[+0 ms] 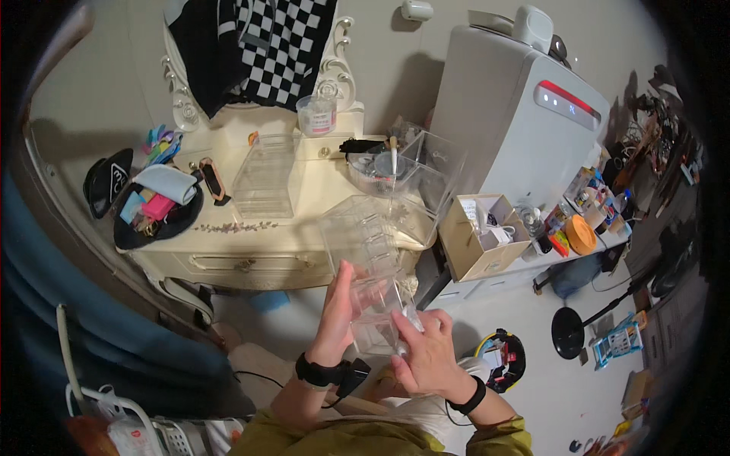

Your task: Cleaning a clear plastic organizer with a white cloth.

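Observation:
Held over my lap is a clear plastic organizer box [371, 302] with thin dividing walls. My left hand [333, 319] grips its left side, thumb up along the wall. In my right hand [430, 353] is a crumpled white wipe [411, 319], pressed against the box's right side. Clear ribbed compartments [363, 232] extend beyond my hands toward the dressing table; I cannot tell whether they belong to the same box. Another clear organizer [266, 178] rests on the cream dressing table [293, 239], and a clear divided container [430, 171] stands at its right end.
A black hat [128, 237] holding small items lies on the table's left. A round clear tub [316, 115] stands at the back. To the right are an open cardboard box [487, 254] and a tall white appliance [506, 114]. A round bin [506, 361] stands on the floor.

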### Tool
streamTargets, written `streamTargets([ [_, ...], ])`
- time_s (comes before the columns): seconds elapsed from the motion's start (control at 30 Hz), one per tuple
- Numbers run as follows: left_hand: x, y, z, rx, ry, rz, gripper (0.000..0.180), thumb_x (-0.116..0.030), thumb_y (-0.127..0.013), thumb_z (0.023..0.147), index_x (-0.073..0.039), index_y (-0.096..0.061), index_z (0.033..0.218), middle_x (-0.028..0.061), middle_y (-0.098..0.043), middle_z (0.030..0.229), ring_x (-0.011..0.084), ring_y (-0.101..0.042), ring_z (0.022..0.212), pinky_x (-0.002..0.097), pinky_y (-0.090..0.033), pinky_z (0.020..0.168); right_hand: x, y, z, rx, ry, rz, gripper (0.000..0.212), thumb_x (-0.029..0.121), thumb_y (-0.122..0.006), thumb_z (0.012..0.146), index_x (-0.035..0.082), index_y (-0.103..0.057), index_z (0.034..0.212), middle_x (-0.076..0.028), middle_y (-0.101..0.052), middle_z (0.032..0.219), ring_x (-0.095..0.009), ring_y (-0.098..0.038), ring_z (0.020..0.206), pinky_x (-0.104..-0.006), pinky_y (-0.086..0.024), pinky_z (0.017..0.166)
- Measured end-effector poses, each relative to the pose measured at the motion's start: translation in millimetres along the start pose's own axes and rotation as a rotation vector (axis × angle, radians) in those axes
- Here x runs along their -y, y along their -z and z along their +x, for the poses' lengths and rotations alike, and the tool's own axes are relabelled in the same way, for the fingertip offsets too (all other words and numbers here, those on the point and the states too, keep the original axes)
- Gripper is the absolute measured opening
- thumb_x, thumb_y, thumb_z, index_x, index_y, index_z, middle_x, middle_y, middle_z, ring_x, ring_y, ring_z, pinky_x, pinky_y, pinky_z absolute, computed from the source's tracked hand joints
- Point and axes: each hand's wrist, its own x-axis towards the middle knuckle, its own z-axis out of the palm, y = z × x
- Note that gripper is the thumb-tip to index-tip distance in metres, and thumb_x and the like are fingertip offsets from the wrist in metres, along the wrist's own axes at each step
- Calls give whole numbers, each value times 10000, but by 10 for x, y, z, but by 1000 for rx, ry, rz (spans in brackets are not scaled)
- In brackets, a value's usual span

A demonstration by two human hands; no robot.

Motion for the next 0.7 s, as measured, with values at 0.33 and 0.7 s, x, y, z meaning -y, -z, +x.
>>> streamTargets([
  [0.33, -22, -298, 30, -29, -443, 289, 301, -314, -571, 944, -24, -524, 1010, 35, -560, 945, 99, -493, 872, 266, -405, 823, -146, 10, -198, 60, -268, 350, 938, 85, -567, 666, -82, -75, 1447, -176, -477, 900, -333, -440, 911, -404, -294, 928],
  [0.7, -85, -318, 67, -32, -839, 694, 422, -333, -636, 892, 11, -510, 1102, 94, -557, 838, 187, -551, 677, 301, -451, 656, -167, 9, -84, 155, -557, 1139, 1036, -197, -324, 617, 144, 97, 1500, -96, -112, 1564, -142, -473, 1231, -188, -421, 810],
])
